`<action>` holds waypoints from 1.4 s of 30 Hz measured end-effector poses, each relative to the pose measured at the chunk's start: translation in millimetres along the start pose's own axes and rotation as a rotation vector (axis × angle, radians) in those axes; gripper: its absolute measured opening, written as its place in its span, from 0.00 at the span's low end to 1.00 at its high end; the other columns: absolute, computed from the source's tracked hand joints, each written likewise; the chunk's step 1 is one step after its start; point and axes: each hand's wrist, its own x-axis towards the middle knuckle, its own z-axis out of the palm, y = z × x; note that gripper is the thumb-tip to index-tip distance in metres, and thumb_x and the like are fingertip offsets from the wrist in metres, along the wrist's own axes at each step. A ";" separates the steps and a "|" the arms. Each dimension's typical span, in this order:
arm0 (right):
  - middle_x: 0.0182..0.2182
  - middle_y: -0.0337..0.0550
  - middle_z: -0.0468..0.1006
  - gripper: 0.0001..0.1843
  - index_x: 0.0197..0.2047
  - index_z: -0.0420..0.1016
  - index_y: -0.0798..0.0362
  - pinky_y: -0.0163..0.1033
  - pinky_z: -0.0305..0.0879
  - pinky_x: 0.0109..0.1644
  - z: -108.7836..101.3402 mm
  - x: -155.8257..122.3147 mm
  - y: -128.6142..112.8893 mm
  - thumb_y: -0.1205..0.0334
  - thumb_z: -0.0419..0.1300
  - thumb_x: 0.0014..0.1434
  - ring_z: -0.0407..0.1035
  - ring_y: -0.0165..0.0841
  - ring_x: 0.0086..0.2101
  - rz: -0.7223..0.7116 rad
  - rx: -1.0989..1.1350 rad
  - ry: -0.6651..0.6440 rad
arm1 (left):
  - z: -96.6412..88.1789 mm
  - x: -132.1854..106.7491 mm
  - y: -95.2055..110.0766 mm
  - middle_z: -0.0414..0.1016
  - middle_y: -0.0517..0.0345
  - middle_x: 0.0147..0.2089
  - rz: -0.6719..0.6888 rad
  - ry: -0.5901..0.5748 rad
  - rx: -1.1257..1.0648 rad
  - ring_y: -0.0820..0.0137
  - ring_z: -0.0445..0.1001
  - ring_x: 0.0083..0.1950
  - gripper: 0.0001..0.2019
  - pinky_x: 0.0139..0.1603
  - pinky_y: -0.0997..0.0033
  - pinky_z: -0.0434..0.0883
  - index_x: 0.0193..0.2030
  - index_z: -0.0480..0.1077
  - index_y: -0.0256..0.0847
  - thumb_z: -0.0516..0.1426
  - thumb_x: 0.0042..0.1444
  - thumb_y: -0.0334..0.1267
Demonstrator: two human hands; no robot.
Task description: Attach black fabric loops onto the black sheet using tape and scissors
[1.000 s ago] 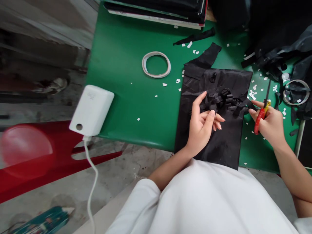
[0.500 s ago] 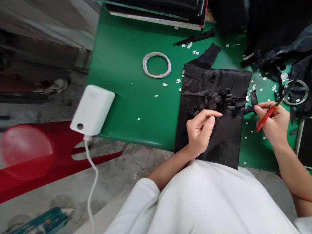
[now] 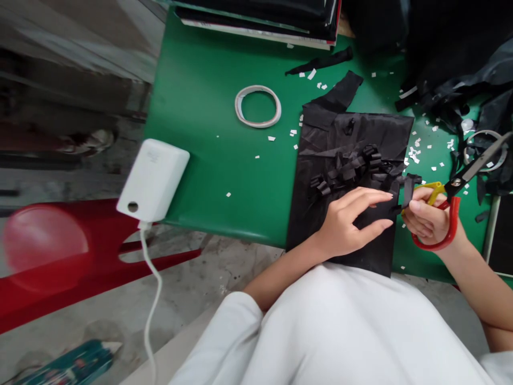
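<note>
My right hand [image 3: 430,216] grips scissors [image 3: 457,184] with red and yellow handles, the blades pointing up and to the right. A short black strip [image 3: 407,190] is pinched between the thumb and fingers of that same hand. My left hand [image 3: 355,219] is open, thumb and fingers apart, close to the strip but seemingly not touching it. Beneath the left hand lies a flat black sheet [image 3: 308,214], its lower edge by the white shirt. Small curled black strips [image 3: 356,163] are heaped on the sheet.
On the green table [image 3: 200,117] are a roll of tape [image 3: 257,124], scattered white paper bits and black scraps [image 3: 339,93]. Another tape ring [image 3: 483,167] sits by dark material [image 3: 449,69] at right. A white power bank [image 3: 154,179] with cable overhangs the left edge, near a red chair [image 3: 60,267].
My left hand has moved right and spread its fingers. My right hand has shifted slightly left and down, turning the scissors so both handles show. The black strip remains in its fingers.
</note>
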 end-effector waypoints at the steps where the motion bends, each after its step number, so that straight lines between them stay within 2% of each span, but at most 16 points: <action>1: 0.09 0.23 0.52 0.09 0.28 0.76 0.48 0.29 0.39 0.11 1.0 -0.5 2.5 0.58 0.72 0.49 0.42 0.18 0.08 0.016 0.005 -0.014 | 0.9 -0.5 -0.3 0.82 0.48 0.45 0.008 -0.020 0.006 0.73 0.80 0.42 0.15 0.45 0.78 0.77 0.48 0.73 0.34 0.64 0.56 0.39; 3: 0.09 0.24 0.52 0.09 0.28 0.76 0.48 0.29 0.38 0.11 2.7 -1.2 6.3 0.57 0.72 0.49 0.42 0.19 0.09 0.044 0.009 -0.032 | 2.7 -1.6 -0.4 0.83 0.52 0.43 0.006 -0.050 0.008 0.76 0.80 0.38 0.15 0.45 0.81 0.77 0.47 0.73 0.35 0.65 0.55 0.38; 5: 0.09 0.24 0.52 0.09 0.27 0.77 0.47 0.30 0.37 0.12 4.1 -1.4 8.3 0.58 0.72 0.49 0.42 0.19 0.09 0.065 0.016 -0.037 | 3.9 -2.3 0.1 0.83 0.56 0.40 -0.035 -0.083 -0.001 0.78 0.80 0.35 0.10 0.42 0.84 0.76 0.44 0.73 0.36 0.64 0.56 0.34; 8: 0.09 0.25 0.53 0.08 0.28 0.78 0.47 0.31 0.35 0.12 4.9 -0.6 8.3 0.58 0.73 0.48 0.42 0.19 0.09 0.073 0.043 -0.015 | 4.2 -2.0 1.3 0.82 0.59 0.34 -0.150 -0.122 -0.048 0.80 0.79 0.33 0.03 0.39 0.86 0.74 0.39 0.73 0.36 0.62 0.57 0.30; 10: 0.08 0.25 0.54 0.08 0.29 0.79 0.47 0.32 0.35 0.12 4.8 0.6 7.3 0.58 0.73 0.48 0.43 0.19 0.09 0.056 0.058 0.013 | 3.2 -1.1 2.0 0.80 0.60 0.33 -0.244 -0.141 -0.128 0.80 0.78 0.32 0.02 0.37 0.86 0.73 0.38 0.73 0.35 0.61 0.57 0.30; 14: 0.09 0.24 0.54 0.07 0.29 0.78 0.47 0.31 0.37 0.12 4.5 2.7 5.7 0.59 0.72 0.48 0.43 0.19 0.09 0.019 0.059 0.053 | -0.7 1.4 3.1 0.78 0.59 0.33 -0.401 -0.198 -0.258 0.79 0.76 0.32 0.04 0.36 0.83 0.71 0.39 0.73 0.35 0.59 0.59 0.33; 21: 0.08 0.24 0.54 0.11 0.27 0.74 0.48 0.30 0.39 0.12 5.6 5.7 2.4 0.58 0.73 0.48 0.45 0.19 0.09 -0.008 0.090 0.125 | -5.0 3.8 2.2 0.76 0.58 0.34 -0.486 -0.336 -0.252 0.78 0.72 0.33 0.06 0.38 0.79 0.69 0.37 0.74 0.35 0.59 0.60 0.37; 27: 0.08 0.23 0.55 0.12 0.26 0.73 0.48 0.29 0.40 0.12 6.5 8.6 -3.0 0.61 0.74 0.45 0.46 0.19 0.08 -0.048 0.151 0.193 | -4.1 1.4 2.6 0.75 0.62 0.33 -0.616 -0.327 -0.442 0.78 0.73 0.33 0.13 0.40 0.77 0.71 0.50 0.71 0.38 0.59 0.59 0.37; 30: 0.08 0.23 0.54 0.14 0.25 0.71 0.49 0.30 0.40 0.12 6.6 9.5 -3.0 0.59 0.74 0.46 0.45 0.19 0.09 -0.056 0.128 0.200 | -5.0 2.0 4.1 0.72 0.65 0.31 -0.639 -0.331 -0.526 0.79 0.71 0.31 0.14 0.37 0.78 0.70 0.50 0.69 0.39 0.59 0.58 0.36; 34: 0.09 0.23 0.54 0.16 0.25 0.68 0.49 0.31 0.40 0.13 7.3 9.0 -1.9 0.58 0.74 0.46 0.45 0.20 0.09 -0.071 0.080 0.216 | -6.4 3.2 4.6 0.68 0.66 0.30 -0.742 -0.364 -0.701 0.80 0.67 0.30 0.14 0.33 0.79 0.69 0.48 0.67 0.38 0.61 0.56 0.37; 36: 0.09 0.22 0.54 0.15 0.27 0.70 0.49 0.31 0.39 0.13 7.7 8.4 -1.8 0.58 0.74 0.45 0.44 0.20 0.09 -0.087 0.078 0.228 | -7.0 3.6 3.7 0.67 0.64 0.30 -0.745 -0.401 -0.697 0.80 0.67 0.31 0.09 0.34 0.79 0.68 0.42 0.69 0.37 0.61 0.56 0.37; 38: 0.09 0.22 0.54 0.14 0.27 0.70 0.49 0.31 0.40 0.13 7.9 8.0 -2.0 0.59 0.73 0.46 0.45 0.20 0.09 -0.107 0.075 0.230 | -7.3 3.8 2.1 0.66 0.62 0.32 -0.680 -0.406 -0.613 0.81 0.66 0.33 0.06 0.36 0.80 0.67 0.33 0.69 0.36 0.60 0.57 0.37; 40: 0.09 0.23 0.54 0.15 0.25 0.68 0.49 0.31 0.41 0.13 7.9 8.0 -2.5 0.60 0.73 0.48 0.46 0.19 0.09 -0.124 0.070 0.227 | -7.4 3.8 0.5 0.66 0.59 0.37 -0.612 -0.364 -0.548 0.81 0.67 0.36 0.09 0.37 0.80 0.67 0.29 0.68 0.35 0.59 0.58 0.36; 42: 0.09 0.23 0.55 0.16 0.24 0.67 0.50 0.31 0.41 0.13 7.8 8.2 -2.7 0.60 0.73 0.48 0.47 0.19 0.09 -0.140 0.074 0.235 | -7.3 3.5 -0.4 0.65 0.56 0.44 -0.604 -0.313 -0.575 0.82 0.69 0.37 0.09 0.37 0.80 0.69 0.29 0.66 0.35 0.59 0.59 0.35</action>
